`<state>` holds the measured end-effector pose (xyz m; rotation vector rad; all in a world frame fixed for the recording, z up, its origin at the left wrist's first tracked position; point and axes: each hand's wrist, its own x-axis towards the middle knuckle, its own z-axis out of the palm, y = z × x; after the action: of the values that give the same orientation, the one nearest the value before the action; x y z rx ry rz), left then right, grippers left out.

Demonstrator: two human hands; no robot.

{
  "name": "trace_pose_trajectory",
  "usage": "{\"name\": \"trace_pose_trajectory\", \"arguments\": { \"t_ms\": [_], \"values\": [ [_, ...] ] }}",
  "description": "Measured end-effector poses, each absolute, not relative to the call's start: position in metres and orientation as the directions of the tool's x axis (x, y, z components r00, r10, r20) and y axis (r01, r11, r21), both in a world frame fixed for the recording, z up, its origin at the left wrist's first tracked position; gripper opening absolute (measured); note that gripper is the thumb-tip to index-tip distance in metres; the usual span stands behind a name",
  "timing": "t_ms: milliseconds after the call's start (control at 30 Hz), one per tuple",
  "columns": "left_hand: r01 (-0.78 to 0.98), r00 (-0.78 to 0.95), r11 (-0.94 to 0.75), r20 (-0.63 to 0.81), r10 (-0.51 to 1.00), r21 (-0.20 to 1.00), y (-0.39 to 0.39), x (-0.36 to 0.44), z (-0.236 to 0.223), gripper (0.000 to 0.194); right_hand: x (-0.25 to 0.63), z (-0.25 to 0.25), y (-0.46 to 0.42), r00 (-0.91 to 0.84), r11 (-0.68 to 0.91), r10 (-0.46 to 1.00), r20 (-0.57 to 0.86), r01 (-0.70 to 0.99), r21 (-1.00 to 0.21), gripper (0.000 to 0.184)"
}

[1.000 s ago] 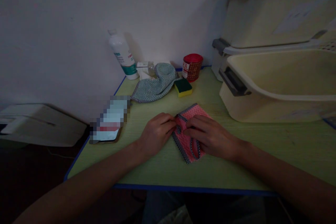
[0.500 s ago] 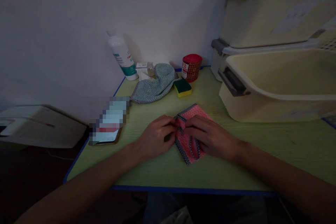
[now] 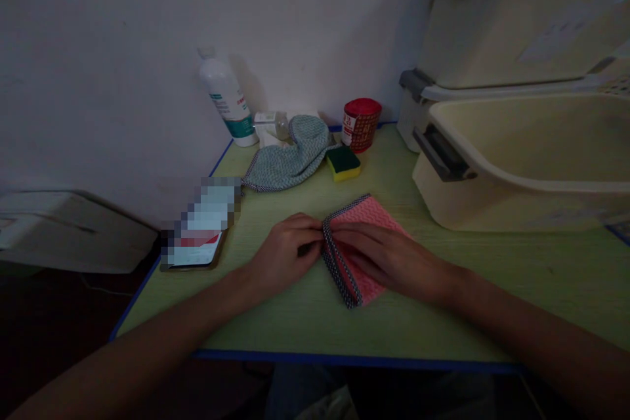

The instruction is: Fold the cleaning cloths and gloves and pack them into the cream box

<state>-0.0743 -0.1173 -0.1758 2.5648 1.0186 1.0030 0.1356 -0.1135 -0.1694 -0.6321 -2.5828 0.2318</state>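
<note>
A folded pink cloth (image 3: 370, 216) with a dark checked border lies on the green table (image 3: 305, 321). My right hand (image 3: 388, 256) rests flat on top of it, fingers stretched toward its left edge. My left hand (image 3: 288, 252) sits just left of the cloth, fingers curled and pinching the cloth's left border near the right fingertips.
A grey-green cloth (image 3: 290, 161), a yellow-green sponge (image 3: 343, 163), a red cup (image 3: 361, 123) and a white bottle (image 3: 224, 98) stand at the back by the wall. A phone (image 3: 197, 236) lies at the left edge. Cream plastic bins (image 3: 516, 151) fill the right side.
The cloth's left flap has been folded over, so the cloth now lies flatter with a straight left edge. My right hand has flattened on it; the view shifted slightly.
</note>
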Motion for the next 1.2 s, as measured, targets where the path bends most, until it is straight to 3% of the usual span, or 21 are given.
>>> {"name": "trace_pose_trajectory", "arguments": {
  "t_ms": [167, 500, 700, 767, 867, 1000, 1100, 1200],
  "values": [
    [0.551, 0.427, -0.621, 0.451, 0.784, 0.557, -0.113, -0.078, -0.177, 0.018, 0.135, -0.168, -0.114, -0.820, 0.891, 0.449, 0.355, 0.381, -0.247, 0.034],
    [0.590, 0.355, -0.513, 0.370, 0.859, 0.624, -0.110, -0.077, -0.176, 0.016, 0.139, -0.168, -0.112, -0.875, 0.910, 0.397, 0.277, 0.336, -0.244, 0.036],
    [0.553, 0.297, -0.480, 0.377, 0.877, 0.681, -0.110, -0.077, -0.174, 0.014, 0.139, -0.161, -0.113, -0.895, 0.887, 0.419, 0.155, 0.367, -0.279, 0.051],
    [0.559, 0.305, -0.532, 0.439, 0.845, 0.636, -0.112, -0.077, -0.172, 0.014, 0.139, -0.160, -0.113, -0.897, 0.886, 0.418, 0.142, 0.368, -0.282, 0.055],
    [0.546, 0.499, -0.686, 0.471, 0.727, 0.481, -0.115, -0.076, -0.172, 0.031, 0.139, -0.162, -0.114, -0.895, 0.883, 0.425, 0.138, 0.376, -0.281, 0.058],
    [0.594, 0.713, -0.747, 0.236, 0.660, 0.297, -0.118, -0.074, -0.176, 0.050, 0.139, -0.162, -0.116, -0.880, 0.866, 0.456, 0.132, 0.405, -0.292, 0.059],
    [0.646, 0.734, -0.734, 0.093, 0.672, 0.209, -0.118, -0.076, -0.178, 0.055, 0.142, -0.160, -0.118, -0.879, 0.873, 0.457, 0.134, 0.415, -0.256, 0.057],
    [0.652, 0.744, -0.741, 0.055, 0.666, 0.162, -0.118, -0.080, -0.177, 0.057, 0.144, -0.157, -0.121, -0.897, 0.914, 0.401, 0.185, 0.378, -0.149, 0.049]
  ]
}}
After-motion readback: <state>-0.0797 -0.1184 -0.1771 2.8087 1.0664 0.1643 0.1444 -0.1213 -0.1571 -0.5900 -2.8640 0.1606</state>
